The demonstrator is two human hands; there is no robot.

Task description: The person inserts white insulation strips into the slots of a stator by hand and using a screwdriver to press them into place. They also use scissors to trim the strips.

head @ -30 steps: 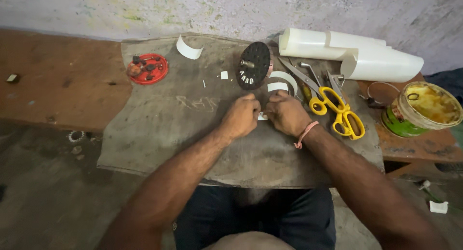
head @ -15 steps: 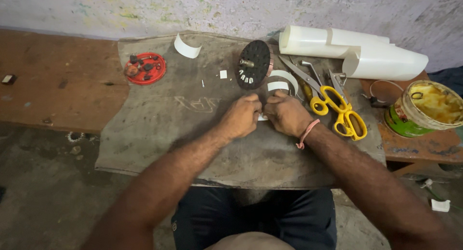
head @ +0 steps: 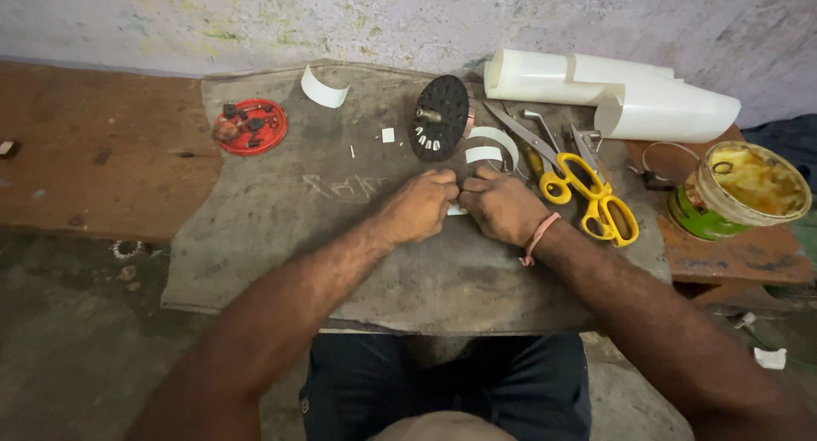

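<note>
My left hand (head: 419, 207) and my right hand (head: 500, 206) meet fingertip to fingertip over a grey cloth (head: 281, 228) on a low board. Between the fingers both hands pinch a small white paper strip (head: 457, 210), mostly hidden by the knuckles. Just beyond them a black round slotted core (head: 442, 117) leans upright, with curled white paper strips (head: 492, 146) beside it. My right wrist carries a pink thread band.
Yellow-handled scissors (head: 587, 186) and metal pliers lie right of my hands. White rolled sheets (head: 621, 96) rest by the wall. A red lid (head: 249, 127) with small parts sits at the left, an open green tin (head: 739, 190) at the right. A curved white strip (head: 323, 90) lies at the back.
Both hands stay together on the small strip. The view has shifted slightly; nothing else has visibly moved.
</note>
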